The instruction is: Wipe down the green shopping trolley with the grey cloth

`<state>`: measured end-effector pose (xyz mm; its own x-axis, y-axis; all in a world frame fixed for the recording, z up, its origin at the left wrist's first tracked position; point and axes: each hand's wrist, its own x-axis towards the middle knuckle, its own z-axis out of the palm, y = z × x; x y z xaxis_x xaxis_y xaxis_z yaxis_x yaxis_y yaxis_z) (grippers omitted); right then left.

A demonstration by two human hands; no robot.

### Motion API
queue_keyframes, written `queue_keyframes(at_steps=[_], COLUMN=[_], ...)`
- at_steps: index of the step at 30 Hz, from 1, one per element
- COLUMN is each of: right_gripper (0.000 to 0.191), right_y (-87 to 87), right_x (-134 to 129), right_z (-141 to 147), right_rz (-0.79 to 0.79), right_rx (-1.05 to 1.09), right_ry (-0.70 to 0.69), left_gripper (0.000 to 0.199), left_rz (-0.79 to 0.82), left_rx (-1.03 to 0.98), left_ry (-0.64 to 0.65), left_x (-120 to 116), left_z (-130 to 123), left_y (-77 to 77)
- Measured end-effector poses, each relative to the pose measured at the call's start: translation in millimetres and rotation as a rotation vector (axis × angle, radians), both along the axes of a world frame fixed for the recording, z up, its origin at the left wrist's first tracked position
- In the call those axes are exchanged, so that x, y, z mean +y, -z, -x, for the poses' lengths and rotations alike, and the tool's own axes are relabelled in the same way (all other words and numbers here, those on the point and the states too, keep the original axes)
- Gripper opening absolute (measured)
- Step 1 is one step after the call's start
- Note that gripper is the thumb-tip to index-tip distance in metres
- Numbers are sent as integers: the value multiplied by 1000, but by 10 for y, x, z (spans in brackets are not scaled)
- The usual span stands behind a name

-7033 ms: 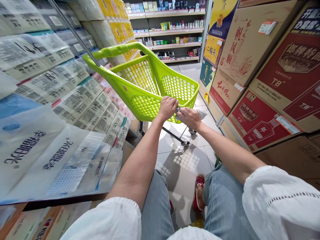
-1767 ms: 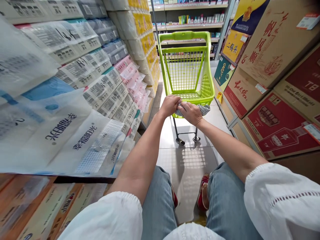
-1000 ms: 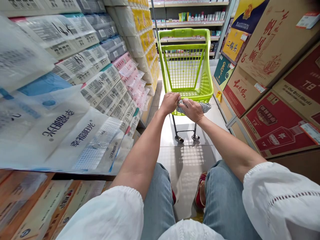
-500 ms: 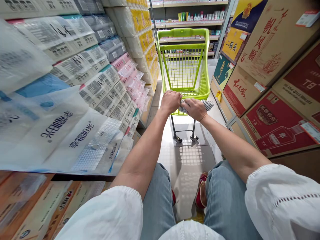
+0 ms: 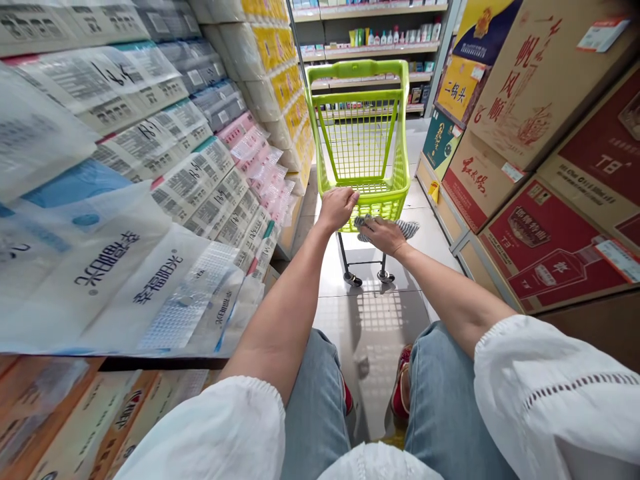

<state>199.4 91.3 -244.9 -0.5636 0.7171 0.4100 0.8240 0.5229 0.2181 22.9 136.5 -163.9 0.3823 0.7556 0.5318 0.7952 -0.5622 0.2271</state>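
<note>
A lime green shopping cart (image 5: 385, 200) stands in front of me on thin dark legs with small casters. My left hand (image 5: 338, 208) is closed around the near left edge of its basket. In my right hand (image 5: 384, 236) is a grey-and-white striped cloth (image 5: 410, 231), bunched under the fingers against the outside of the basket's near wall. The fingertips partly hide the cloth. The basket's lattice sides and its raised far handle are in plain sight.
Plastic-wrapped tissue packs (image 5: 185, 187) are stacked high on the left. Cardboard cartons (image 5: 555, 247) line the right side on a low shelf. Shelves with bottles (image 5: 380, 48) cross the far end. The tiled floor (image 5: 375, 313) runs between my knees and the cart.
My right hand has moved the striped cloth slightly down and away from the basket's edge. My left hand still grips the edge. The view has shifted a little.
</note>
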Motion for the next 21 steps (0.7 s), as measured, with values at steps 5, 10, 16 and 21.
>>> queue_keyframes(at_steps=[5, 10, 16, 21], right_gripper=[35, 35, 35, 35], right_y=[-168, -687, -432, 61], right_x=[-25, 55, 67, 5], right_z=[-67, 55, 173, 128], right_rz=[-43, -225, -177, -4], right_rx=[-21, 149, 149, -23], right_ry=[-30, 24, 29, -67], left_gripper=[33, 27, 24, 32], left_rz=[-8, -10, -8, -1], left_rx=[2, 16, 15, -12], left_ry=[-18, -6, -11, -5], left_x=[-15, -13, -4, -11], left_z=[37, 83, 136, 177], left_y=[6, -6, -8, 0])
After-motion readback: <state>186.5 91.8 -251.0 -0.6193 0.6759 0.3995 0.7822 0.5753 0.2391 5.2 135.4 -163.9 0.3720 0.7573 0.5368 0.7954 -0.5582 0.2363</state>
